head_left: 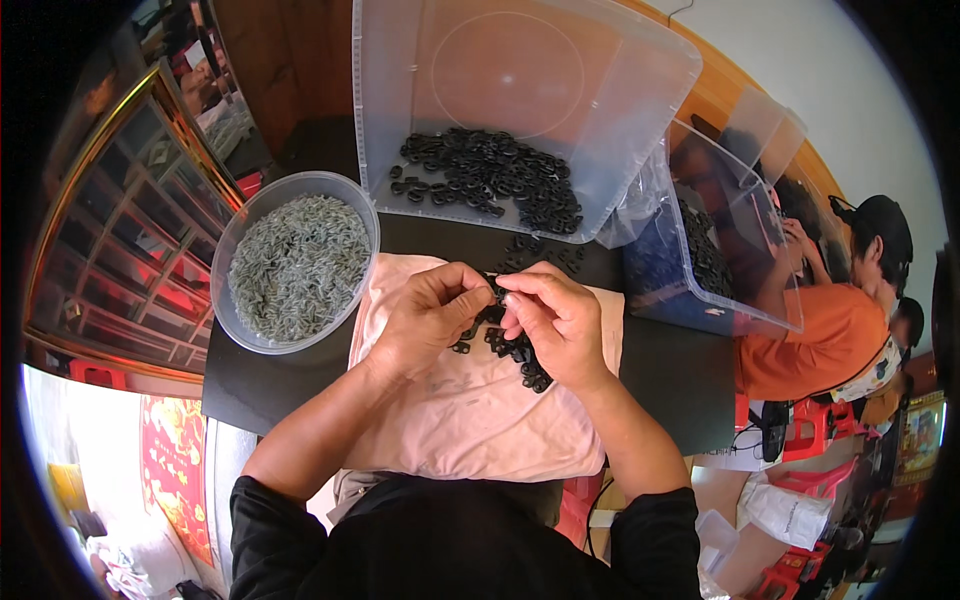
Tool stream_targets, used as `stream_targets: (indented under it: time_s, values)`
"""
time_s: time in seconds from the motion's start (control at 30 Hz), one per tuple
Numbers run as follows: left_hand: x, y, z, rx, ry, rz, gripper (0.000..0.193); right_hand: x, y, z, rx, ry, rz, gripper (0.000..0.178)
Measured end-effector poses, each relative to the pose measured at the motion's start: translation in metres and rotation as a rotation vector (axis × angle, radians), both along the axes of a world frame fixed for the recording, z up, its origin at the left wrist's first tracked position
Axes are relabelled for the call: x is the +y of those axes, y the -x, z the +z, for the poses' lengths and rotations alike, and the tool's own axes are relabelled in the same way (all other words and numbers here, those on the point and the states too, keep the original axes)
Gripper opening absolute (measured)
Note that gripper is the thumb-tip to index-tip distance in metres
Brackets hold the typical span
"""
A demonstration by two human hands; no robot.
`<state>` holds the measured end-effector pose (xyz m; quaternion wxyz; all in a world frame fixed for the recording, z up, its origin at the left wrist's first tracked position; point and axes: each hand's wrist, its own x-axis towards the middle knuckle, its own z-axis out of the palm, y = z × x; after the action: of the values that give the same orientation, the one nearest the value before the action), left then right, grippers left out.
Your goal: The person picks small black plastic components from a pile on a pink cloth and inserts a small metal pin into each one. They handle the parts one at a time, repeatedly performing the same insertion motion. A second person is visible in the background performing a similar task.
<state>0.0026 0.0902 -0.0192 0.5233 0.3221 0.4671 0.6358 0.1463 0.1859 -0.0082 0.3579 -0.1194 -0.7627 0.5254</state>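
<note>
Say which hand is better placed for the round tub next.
Probably the left hand: nearer the tub, which stands on that side; the right hand is farther. Both seem to pinch a black piece.

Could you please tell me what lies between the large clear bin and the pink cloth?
In the head view, a strip of dark tabletop with loose black pieces scattered on it.

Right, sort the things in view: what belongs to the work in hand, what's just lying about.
Likely in use:
black parts
pink cloth under them
bowl of small grey pieces
clear tub

Seemingly just lying about:
red stool
white sack
</note>
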Motion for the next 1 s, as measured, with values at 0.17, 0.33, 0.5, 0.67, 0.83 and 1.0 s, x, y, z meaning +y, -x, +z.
stream_targets:
  time_s: [0.17, 0.33, 0.5, 0.67, 0.83, 1.0]
  values:
    - [-0.001, -0.005, 0.002, 0.116, -0.069, 0.068, 0.009, -0.004, 0.0, -0.002, 0.03, -0.188, -0.055, 0.015]
    - [-0.004, -0.012, 0.0, 0.283, -0.124, 0.149, 0.005, -0.017, 0.004, -0.003, 0.068, 0.14, -0.069, 0.01]
    - [-0.005, -0.014, -0.005, 0.544, -0.2, 0.213, 0.005, -0.023, 0.004, -0.005, 0.065, 0.28, -0.08, 0.008]
    - [-0.004, -0.015, 0.005, 0.35, -0.144, 0.157, 0.005, -0.018, 0.002, 0.0, 0.085, 0.242, -0.073, 0.008]
    - [-0.001, -0.005, 0.017, -0.079, 0.015, -0.009, 0.018, -0.008, 0.002, -0.002, 0.124, 0.123, -0.089, 0.009]
    - [-0.004, 0.006, 0.005, -0.208, -0.066, -0.077, 0.035, 0.002, -0.001, -0.001, 0.099, 0.131, -0.1, 0.01]
